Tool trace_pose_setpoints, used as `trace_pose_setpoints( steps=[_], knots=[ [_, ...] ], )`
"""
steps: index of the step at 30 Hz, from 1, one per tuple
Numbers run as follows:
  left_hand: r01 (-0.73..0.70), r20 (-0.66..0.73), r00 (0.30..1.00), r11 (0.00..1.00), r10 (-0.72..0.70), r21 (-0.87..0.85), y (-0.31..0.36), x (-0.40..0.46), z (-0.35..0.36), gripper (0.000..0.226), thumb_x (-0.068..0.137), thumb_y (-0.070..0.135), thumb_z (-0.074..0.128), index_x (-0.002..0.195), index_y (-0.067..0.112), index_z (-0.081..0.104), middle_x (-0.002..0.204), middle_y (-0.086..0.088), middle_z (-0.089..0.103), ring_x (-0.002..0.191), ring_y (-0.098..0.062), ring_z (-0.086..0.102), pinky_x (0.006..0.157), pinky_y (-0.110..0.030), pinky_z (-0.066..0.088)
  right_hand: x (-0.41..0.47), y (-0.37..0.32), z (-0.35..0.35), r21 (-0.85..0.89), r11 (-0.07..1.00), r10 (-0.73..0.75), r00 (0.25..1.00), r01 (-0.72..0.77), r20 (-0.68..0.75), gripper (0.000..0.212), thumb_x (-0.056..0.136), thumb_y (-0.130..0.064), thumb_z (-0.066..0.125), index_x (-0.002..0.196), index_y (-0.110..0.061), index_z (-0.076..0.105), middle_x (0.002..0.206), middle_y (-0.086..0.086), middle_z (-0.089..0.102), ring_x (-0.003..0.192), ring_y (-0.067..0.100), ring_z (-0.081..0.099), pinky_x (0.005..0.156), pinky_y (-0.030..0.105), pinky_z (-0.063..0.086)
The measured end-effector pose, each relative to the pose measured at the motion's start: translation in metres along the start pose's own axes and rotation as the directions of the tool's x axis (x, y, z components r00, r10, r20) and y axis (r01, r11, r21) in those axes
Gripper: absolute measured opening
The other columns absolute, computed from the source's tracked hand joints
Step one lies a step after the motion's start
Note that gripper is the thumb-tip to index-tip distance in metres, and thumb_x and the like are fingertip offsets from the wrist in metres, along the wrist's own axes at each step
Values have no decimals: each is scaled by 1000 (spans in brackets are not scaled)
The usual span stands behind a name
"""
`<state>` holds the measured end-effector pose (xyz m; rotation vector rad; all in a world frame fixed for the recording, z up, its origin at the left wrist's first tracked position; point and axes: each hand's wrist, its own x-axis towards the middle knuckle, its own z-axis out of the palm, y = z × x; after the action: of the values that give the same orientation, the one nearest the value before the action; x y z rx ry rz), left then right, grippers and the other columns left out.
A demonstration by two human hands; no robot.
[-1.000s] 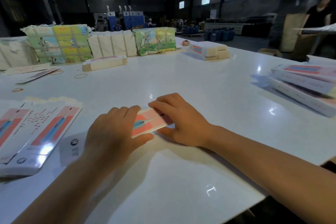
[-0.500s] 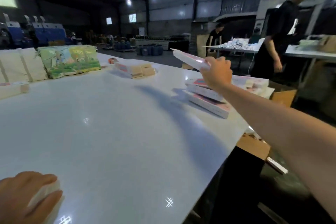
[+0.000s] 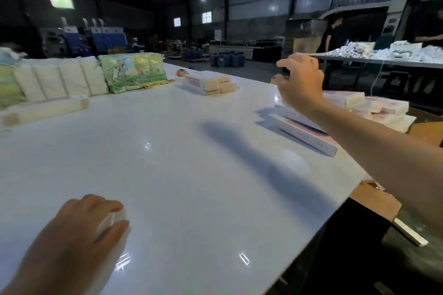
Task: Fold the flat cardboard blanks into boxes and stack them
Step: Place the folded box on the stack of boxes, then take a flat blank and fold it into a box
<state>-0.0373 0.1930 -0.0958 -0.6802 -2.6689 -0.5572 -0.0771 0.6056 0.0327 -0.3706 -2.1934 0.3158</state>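
Head: left hand grips box; right hand hovers.

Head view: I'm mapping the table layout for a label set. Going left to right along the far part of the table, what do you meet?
White paper bundles → green illustrated pack → small stack of folded boxes → right hand, raised with nothing in it, above the pile of finished boxes.
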Motion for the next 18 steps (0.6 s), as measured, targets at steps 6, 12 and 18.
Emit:
trace_pose_setpoints(
  steps=[6,12,18],
  knots=[
    [87,44,995,995,-88,43,20,-5,-10,48,72,57,29,97,30,61,99,14,54,100,-12,46,83,-29,40,-99,-148,36,452,822,-492,831,347,258,21,91,-19,54,103,-17,71,106,1,69,97,20,59,84,30,44],
    [82,-42,996,995,-80,55,11,-8,-1,24,89,34,53,108,24,62,110,10,55,105,-13,45,84,-27,38,-173,-170,81,344,833,-552,604,434,575,26,93,-22,44,105,-15,66,109,6,60,102,27,52,83,37,45],
    [78,40,996,995,-80,64,11,-7,-3,28,91,37,52,114,23,60,116,5,55,109,-16,45,90,-30,39,-177,-161,86,402,816,-577,627,416,523,23,94,-21,48,102,-19,68,106,-2,59,99,22,51,78,31,42]
  ],
)
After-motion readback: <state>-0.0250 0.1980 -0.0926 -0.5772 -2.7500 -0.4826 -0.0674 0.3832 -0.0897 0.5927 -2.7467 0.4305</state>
